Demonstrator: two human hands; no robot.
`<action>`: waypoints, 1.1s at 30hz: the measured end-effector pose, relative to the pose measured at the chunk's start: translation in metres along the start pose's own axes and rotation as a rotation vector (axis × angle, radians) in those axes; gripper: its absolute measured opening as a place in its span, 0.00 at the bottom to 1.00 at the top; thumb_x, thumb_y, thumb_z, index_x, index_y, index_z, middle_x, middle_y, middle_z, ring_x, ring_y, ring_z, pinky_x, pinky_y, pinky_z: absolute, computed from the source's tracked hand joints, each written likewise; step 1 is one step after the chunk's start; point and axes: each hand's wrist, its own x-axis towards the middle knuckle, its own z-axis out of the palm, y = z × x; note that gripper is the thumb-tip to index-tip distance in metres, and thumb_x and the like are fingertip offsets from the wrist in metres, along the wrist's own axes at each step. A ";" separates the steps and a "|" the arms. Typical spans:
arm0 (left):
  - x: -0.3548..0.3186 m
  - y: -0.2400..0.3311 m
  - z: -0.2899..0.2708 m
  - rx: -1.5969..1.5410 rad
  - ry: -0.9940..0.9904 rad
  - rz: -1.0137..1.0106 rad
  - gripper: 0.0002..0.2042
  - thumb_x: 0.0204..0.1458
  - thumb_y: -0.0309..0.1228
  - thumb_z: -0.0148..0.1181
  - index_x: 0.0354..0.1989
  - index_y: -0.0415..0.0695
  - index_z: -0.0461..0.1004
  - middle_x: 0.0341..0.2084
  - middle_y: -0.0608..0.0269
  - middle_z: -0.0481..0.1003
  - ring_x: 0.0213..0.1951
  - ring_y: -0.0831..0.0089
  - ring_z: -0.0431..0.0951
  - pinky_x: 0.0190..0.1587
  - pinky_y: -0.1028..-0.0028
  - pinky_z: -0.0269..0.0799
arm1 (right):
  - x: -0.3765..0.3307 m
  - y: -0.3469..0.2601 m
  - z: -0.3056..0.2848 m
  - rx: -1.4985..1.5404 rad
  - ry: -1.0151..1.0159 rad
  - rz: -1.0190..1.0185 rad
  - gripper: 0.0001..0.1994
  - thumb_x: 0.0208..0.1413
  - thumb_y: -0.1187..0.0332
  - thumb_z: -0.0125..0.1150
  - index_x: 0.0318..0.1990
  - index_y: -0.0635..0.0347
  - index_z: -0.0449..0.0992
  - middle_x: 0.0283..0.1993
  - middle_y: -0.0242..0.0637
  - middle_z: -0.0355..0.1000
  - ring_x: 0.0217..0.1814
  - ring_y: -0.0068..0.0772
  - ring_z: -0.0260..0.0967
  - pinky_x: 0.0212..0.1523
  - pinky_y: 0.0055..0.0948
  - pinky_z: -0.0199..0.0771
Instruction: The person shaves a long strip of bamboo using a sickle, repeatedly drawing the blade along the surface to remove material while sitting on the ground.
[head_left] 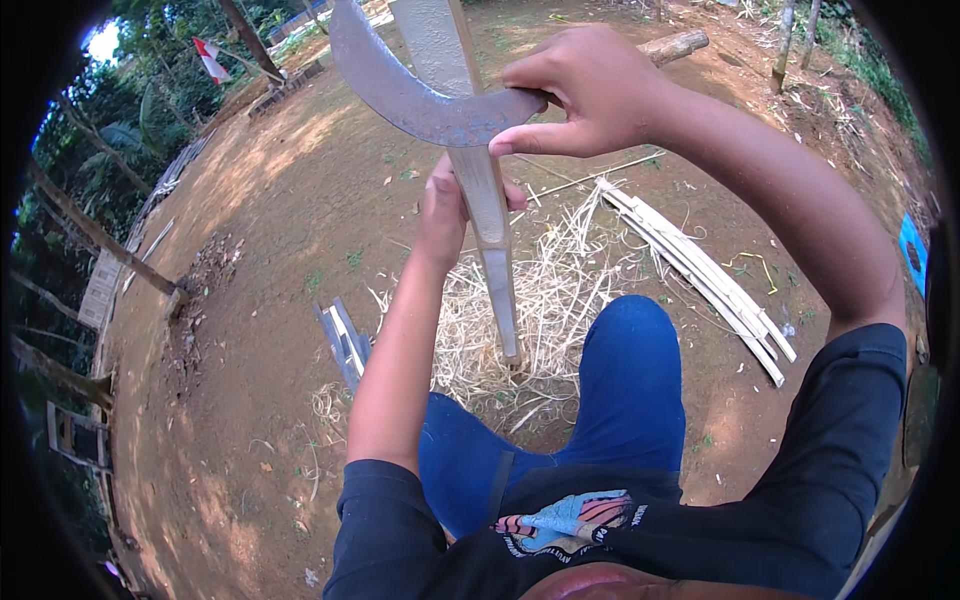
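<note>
Nearest the camera, a dark shirt with a coloured print and two legs in blue trousers [620, 400] are seen, the right knee raised. Between the legs, one pile of pale shavings [520, 320] is spread on the bare earth, and the lower end of one long bamboo slat [495, 250] is planted in it, the slat standing nearly upright and running out of the top of the picture. The slat is gripped from behind by the left hand [445, 210], whose fingers are wrapped around it about midway up. Higher up, one curved sickle-like blade [410, 95] is held across the slat by the right hand [585, 90], which is closed tightly on the handle end; the blade's edge is laid against the slat just above the left hand. The two hands are thus kept apart, one above the other, each clamped on its own thing. To the left of the legs, one small bundle of short grey strips [345, 345] is laid on the ground. To the right, one longer bundle of pale split strips [700, 270] is stretched out; the strips in it cannot be counted. Farther off, one log [675, 45] is seen behind the right hand, and one red-and-white flag [210, 60] is hung among trees at the far left.
</note>
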 end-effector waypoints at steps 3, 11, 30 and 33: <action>0.003 -0.020 0.023 0.217 0.146 -0.097 0.20 0.54 0.43 0.68 0.42 0.39 0.70 0.25 0.62 0.76 0.26 0.76 0.78 0.29 0.77 0.75 | -0.012 0.013 -0.008 -0.093 -0.037 -0.029 0.30 0.51 0.38 0.61 0.19 0.59 0.68 0.16 0.38 0.61 0.18 0.40 0.64 0.21 0.38 0.56; 0.012 -0.032 0.067 0.256 0.307 -0.105 0.10 0.52 0.27 0.67 0.34 0.40 0.69 0.18 0.68 0.73 0.16 0.83 0.70 0.17 0.80 0.64 | -0.020 0.038 -0.053 -0.301 -0.183 0.016 0.35 0.31 0.28 0.67 0.14 0.55 0.69 0.13 0.42 0.65 0.16 0.48 0.68 0.18 0.39 0.65; 0.047 -0.056 0.033 0.279 0.283 -0.047 0.11 0.52 0.28 0.66 0.36 0.39 0.69 0.18 0.68 0.73 0.16 0.83 0.71 0.18 0.80 0.67 | 0.029 0.083 -0.104 -0.690 -0.408 0.146 0.37 0.28 0.25 0.66 0.21 0.57 0.76 0.20 0.43 0.72 0.24 0.47 0.74 0.27 0.42 0.72; 0.053 -0.068 0.030 0.236 0.302 -0.056 0.11 0.52 0.28 0.66 0.35 0.40 0.68 0.18 0.68 0.72 0.16 0.83 0.71 0.18 0.79 0.67 | 0.021 0.112 -0.155 -0.818 0.034 0.400 0.33 0.40 0.29 0.63 0.19 0.57 0.78 0.18 0.42 0.73 0.22 0.45 0.74 0.27 0.40 0.72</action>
